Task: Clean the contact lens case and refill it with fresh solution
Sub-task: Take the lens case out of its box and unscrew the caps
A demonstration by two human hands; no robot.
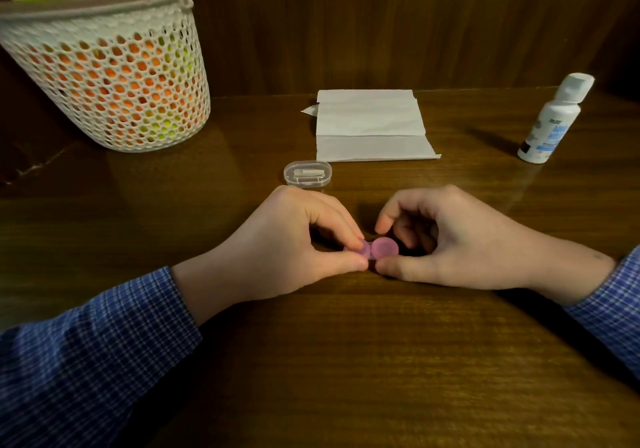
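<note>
Both my hands are at frame center, low on the wooden table. The pink contact lens case sits between them, flat on the table, 2 round lids side by side, both lids on. My left hand has its thumb and index finger curled in and pinching the left lid; that lid is mostly covered by my fingertips. My right hand is curled around the right side of the case, with the thumb touching the near edge of the right lid and the index finger arched over the far side; I cannot tell if that fingertip touches the lid. The other right fingers are tucked under in shadow. The right lid's top is fully visible. Just above my left hand is a small clear plastic box with something white inside, lid closed. Above that, at center frame, lies a folded white paper towel, flat. At right frame the white solution bottle stands upright, cap closed, well apart from the case. At upper left is a white mesh basket with a brown lid, with orange and yellow-green contents showing through the holes. Blue checked sleeves cover both forearms.
</note>
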